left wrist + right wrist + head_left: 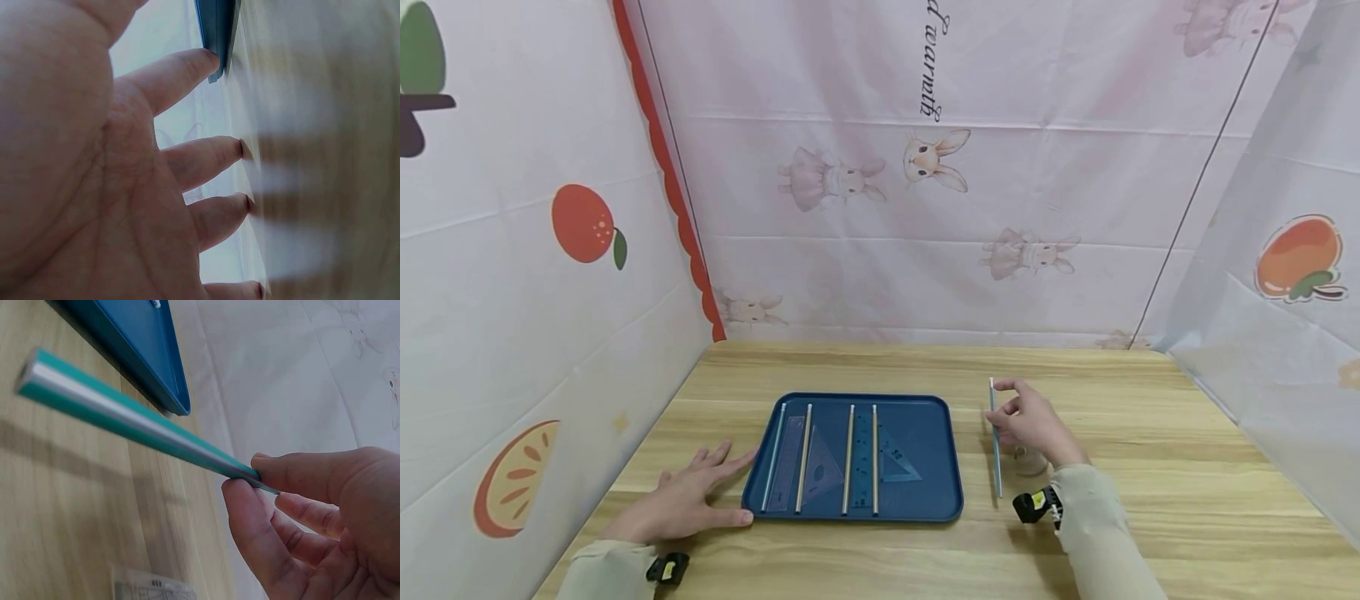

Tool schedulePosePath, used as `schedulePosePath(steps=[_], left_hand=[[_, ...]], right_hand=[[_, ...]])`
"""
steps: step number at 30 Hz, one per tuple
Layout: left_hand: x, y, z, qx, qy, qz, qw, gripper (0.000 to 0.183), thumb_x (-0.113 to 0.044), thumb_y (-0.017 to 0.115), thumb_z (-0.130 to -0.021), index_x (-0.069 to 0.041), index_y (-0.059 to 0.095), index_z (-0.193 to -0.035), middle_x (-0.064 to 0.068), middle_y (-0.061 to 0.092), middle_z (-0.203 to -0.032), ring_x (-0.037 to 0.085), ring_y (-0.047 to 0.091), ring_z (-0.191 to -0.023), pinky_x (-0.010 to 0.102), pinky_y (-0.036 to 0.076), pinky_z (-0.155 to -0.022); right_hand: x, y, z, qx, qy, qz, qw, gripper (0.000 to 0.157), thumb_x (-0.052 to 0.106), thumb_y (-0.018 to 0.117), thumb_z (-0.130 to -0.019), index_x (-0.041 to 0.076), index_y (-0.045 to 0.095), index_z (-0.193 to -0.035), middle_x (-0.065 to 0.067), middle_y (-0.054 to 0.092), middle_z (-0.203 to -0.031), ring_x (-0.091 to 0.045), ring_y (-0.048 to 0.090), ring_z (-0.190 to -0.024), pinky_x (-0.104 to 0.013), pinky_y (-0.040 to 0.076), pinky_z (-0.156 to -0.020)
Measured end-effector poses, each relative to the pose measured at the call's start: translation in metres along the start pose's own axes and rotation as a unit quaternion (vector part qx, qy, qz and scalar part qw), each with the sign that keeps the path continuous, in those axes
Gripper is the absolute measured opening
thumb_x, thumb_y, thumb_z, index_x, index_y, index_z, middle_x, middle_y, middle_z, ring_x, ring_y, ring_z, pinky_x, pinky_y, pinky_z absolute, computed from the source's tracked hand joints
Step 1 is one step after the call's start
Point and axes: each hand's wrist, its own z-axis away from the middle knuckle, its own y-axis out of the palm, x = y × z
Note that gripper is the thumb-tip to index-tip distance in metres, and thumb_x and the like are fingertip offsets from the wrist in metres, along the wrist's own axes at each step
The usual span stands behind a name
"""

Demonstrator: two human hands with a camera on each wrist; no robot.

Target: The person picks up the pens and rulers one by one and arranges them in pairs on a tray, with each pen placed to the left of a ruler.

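Observation:
Above the table, right of the tray, my right hand [1028, 423] pinches a teal pencil [996, 454] between thumb and fingers. In the right wrist view the teal pencil [131, 415] points its blunt end toward the camera. My left hand [688, 500] has its fingers spread, with thumb and index finger at the left edge of the blue tray [925, 450]. On the tray lie another teal pencil [772, 462], a purple ruler [786, 467], a purple set square [824, 471], a teal ruler [862, 462], a teal set square [902, 471] and three gold pencils [803, 458].
A clear plastic piece [1030, 461] with printed marks lies on the wooden table [1150, 433] beneath my right hand, partly hidden by it. Printed cloth walls [880, 292] enclose the table at the back and both sides.

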Motion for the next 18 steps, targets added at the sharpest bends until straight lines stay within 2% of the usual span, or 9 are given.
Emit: schedulePosePath(steps=[18], left_hand=[[-0.001, 0.000, 0.001, 0.000, -0.003, 0.003, 1.0000, 0.097, -0.065, 0.078, -0.089, -0.023, 0.041, -0.167, 0.035, 0.021, -0.173, 0.073, 0.014, -0.153, 0.101, 0.009, -0.098]], right_hand=[[0.009, 0.024, -0.005, 0.015, -0.016, -0.015, 1.000, 0.056, 0.008, 0.070, -0.104, -0.001, 0.044, -0.153, -0.019, 0.065, -0.104, -0.022, 0.074, -0.078, -0.041, 0.068, -0.076]])
